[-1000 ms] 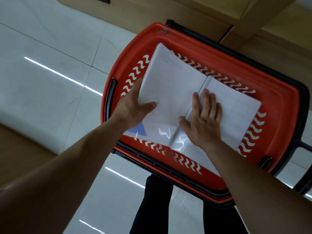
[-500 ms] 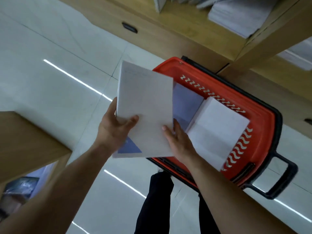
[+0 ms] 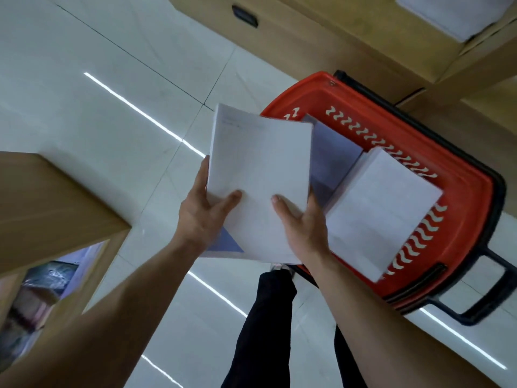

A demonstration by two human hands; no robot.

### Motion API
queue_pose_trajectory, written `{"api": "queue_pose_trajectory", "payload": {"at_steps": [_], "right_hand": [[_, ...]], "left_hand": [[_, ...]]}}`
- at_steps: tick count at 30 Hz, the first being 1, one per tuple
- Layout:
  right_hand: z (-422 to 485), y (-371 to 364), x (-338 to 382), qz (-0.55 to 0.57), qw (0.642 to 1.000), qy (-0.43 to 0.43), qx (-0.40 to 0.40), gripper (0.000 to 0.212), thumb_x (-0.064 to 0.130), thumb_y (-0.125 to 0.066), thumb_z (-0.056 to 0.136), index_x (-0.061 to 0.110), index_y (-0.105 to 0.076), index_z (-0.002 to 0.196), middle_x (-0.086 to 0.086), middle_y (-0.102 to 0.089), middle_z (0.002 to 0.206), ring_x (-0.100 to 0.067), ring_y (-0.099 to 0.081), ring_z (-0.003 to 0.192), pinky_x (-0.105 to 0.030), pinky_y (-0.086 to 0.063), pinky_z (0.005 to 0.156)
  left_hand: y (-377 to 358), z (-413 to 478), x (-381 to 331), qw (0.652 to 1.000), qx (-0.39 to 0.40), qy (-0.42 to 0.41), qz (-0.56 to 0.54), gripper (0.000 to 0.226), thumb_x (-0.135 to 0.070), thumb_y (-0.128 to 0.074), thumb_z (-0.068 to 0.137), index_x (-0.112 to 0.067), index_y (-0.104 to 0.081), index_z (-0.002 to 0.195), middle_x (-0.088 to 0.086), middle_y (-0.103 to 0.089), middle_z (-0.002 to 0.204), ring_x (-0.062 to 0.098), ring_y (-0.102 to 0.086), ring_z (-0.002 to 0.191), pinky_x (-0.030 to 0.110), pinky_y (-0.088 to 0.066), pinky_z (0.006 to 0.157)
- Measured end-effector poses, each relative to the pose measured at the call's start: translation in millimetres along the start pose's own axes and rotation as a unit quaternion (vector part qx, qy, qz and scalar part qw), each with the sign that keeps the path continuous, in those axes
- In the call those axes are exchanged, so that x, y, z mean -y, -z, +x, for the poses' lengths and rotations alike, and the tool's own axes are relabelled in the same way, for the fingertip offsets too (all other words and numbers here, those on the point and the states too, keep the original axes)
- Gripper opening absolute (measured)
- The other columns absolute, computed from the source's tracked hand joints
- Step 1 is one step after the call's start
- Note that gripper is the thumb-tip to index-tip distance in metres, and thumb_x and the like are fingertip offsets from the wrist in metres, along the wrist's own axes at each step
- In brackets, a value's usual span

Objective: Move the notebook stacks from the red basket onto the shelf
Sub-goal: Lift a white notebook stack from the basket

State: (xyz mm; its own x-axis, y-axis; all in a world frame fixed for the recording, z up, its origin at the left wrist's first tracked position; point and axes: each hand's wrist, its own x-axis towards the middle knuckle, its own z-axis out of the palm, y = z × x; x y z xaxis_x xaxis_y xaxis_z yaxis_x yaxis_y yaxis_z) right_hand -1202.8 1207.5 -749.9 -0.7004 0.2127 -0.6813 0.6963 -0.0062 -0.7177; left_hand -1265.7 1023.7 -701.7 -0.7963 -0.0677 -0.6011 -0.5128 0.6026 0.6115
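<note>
Both hands (image 3: 201, 217) (image 3: 303, 228) grip a notebook stack (image 3: 260, 175) beside the red basket (image 3: 464, 191).

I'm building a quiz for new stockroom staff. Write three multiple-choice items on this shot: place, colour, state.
1. Where is the stack of white notebooks with a blue corner? A held in the air; B on the floor; C on a shelf.
2. The red plastic basket has a handle coloured: A white; B black; C blue.
3. The left hand: A hangs idle; B pushes the basket; C grips the stack.
A: the right hand and the left carry it. B: dark loop at the basket's end. C: thumb on its cover.
</note>
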Motion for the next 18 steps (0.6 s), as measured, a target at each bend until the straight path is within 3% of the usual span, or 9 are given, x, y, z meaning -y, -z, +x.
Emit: {"api": "queue_pose_trajectory", "payload": {"at_steps": [5, 7, 10, 14, 18], "right_hand": [[-39.6, 53.0, 28.1, -0.022, 0.999, 0.003, -0.037, 0.05, 0.043, -0.074, 0.087, 0.028, -0.058, 0.133, 0.015, -0.067, 0.118, 0.019, -0.058, 0.097, 0.002, -0.041, 0.072], [-57.7, 84.3, 44.3, -0.036, 0.998, -0.001, -0.045, 0.047, 0.045, -0.073, 0.087, 0.034, -0.058, 0.131, 0.021, -0.067, 0.113, 0.019, -0.059, 0.096, 0.001, -0.042, 0.072], [-95.3, 139.6, 74.4, -0.053, 0.996, 0.006, -0.073, 0.044, 0.046, -0.073, 0.086, 0.038, -0.058, 0.127, 0.025, -0.068, 0.106, 0.016, -0.061, 0.095, -0.002, -0.043, 0.073], [-158.4, 210.5, 108.3, -0.056, 0.989, 0.001, -0.14, 0.041, 0.045, -0.073, 0.087, 0.028, -0.062, 0.123, 0.023, -0.067, 0.101, 0.018, -0.059, 0.087, 0.0, -0.041, 0.067], [-230.1, 270.1, 129.7, -0.054, 0.973, 0.002, -0.226, 0.048, 0.048, -0.072, 0.086, 0.032, -0.059, 0.13, 0.016, -0.066, 0.111, -0.002, -0.061, 0.096, 0.001, -0.038, 0.068]], "left_hand": [[-19.8, -27.4, -33.4, 0.999, 0.041, 0.003, -0.007, 0.076, -0.059, -0.068, 0.085, -0.061, -0.024, 0.148, -0.015, -0.063, 0.129, 0.017, -0.066, 0.109, 0.047, -0.055, 0.097], [-28.3, -48.3, -60.3, 0.998, 0.057, -0.022, -0.017, 0.073, -0.062, -0.067, 0.081, -0.066, -0.027, 0.143, -0.019, -0.064, 0.126, 0.012, -0.066, 0.106, 0.036, -0.056, 0.091], [-42.2, -85.1, -109.2, 0.993, 0.09, -0.054, -0.051, 0.074, -0.054, -0.074, 0.084, -0.055, -0.034, 0.146, -0.021, -0.064, 0.124, 0.003, -0.065, 0.105, 0.016, -0.054, 0.078], [-60.4, -141.1, -177.1, 0.981, 0.151, -0.113, -0.053, 0.074, -0.057, -0.073, 0.079, -0.052, -0.038, 0.143, -0.02, -0.066, 0.125, 0.006, -0.067, 0.108, 0.039, -0.058, 0.09], [-85.2, -193.7, -234.1, 0.966, 0.2, -0.164, -0.013, 0.086, -0.07, -0.07, 0.074, -0.048, -0.033, 0.149, -0.019, -0.065, 0.127, 0.014, -0.065, 0.114, 0.045, -0.055, 0.094]]}}
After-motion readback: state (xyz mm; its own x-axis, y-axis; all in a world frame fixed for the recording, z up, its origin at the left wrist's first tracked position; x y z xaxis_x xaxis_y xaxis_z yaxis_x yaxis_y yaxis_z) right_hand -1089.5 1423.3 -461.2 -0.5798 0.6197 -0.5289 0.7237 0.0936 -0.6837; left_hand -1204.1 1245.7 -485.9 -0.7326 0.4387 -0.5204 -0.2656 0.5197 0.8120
